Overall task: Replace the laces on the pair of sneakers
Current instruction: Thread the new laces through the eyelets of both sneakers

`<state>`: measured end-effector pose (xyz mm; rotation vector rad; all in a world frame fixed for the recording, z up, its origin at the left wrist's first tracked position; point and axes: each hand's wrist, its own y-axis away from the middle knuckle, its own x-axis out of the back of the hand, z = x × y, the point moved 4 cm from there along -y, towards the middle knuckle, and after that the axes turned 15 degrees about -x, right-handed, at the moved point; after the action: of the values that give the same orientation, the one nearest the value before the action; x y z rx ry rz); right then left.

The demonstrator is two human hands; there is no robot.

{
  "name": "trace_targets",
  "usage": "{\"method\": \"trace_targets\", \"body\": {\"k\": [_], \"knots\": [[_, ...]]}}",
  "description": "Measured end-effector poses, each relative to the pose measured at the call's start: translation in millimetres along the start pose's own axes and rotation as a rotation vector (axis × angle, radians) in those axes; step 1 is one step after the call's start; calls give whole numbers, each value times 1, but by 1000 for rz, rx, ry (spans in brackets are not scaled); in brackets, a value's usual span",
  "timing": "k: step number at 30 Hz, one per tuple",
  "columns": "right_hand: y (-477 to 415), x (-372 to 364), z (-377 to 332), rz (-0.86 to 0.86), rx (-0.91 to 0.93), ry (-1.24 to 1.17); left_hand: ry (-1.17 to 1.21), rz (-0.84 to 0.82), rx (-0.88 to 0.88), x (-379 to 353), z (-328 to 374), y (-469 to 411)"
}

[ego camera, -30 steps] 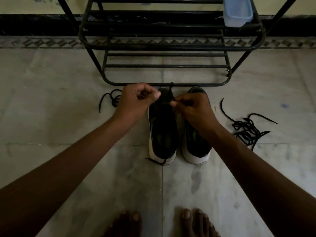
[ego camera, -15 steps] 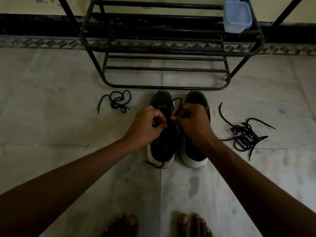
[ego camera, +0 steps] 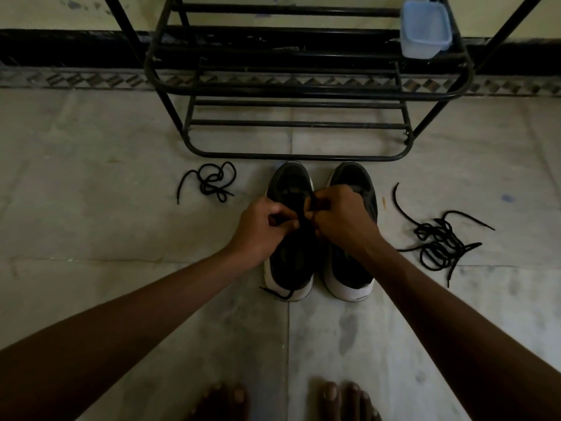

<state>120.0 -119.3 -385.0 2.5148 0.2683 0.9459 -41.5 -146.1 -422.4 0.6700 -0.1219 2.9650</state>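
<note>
Counting two black sneakers with white soles, side by side and touching on the tiled floor (ego camera: 91, 238), toes toward a shoe rack (ego camera: 303, 94): left sneaker (ego camera: 291, 182) and right sneaker (ego camera: 349, 287).

Counting two hands, close together above the pair, knuckles almost touching. Left hand (ego camera: 264, 232) with fingers curled, pinching a lace (ego camera: 303, 221) over the middle of the left sneaker. Right hand (ego camera: 340, 220) curled likewise, pinching the same lace just beside the left hand. Lace black and running up between the two hands. Cannot tell through which eyelets.

Lying across the white heel of the left sneaker and onto the floor, one thin lace end (ego camera: 279, 294).

Lying loose on the floor, two more heaps of black lace:
- small coil (ego camera: 212, 183), left of the sneakers and well apart from them
- larger tangle (ego camera: 437, 243), right of the sneakers. Cannot tell whether one lace or several.

Standing on the rack's upper tier, right side, one pale blue plastic tub (ego camera: 425, 28).

Showing at the bottom edge, two bare feet: left foot (ego camera: 221, 402) and right foot (ego camera: 343, 399).

Looking for writing: only faint dark marks on the white heels, too small to read.
</note>
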Motion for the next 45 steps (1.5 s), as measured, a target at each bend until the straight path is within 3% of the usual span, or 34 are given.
{"method": "trace_targets", "body": {"k": [8,24,29,33,45], "knots": [[0,-5,4,61,-13,-35,-1,-4,-23,-1,-4,0],[-1,-11,11,-35,-80,-198,57,11,-22,2,1,3],[-1,-14,14,5,-170,-296,162,49,54,2,3,5],[3,-21,12,-56,-242,-390,223,85,115,3,2,8],[10,-23,18,-3,-211,-399,189,42,117,3,2,8]]}}
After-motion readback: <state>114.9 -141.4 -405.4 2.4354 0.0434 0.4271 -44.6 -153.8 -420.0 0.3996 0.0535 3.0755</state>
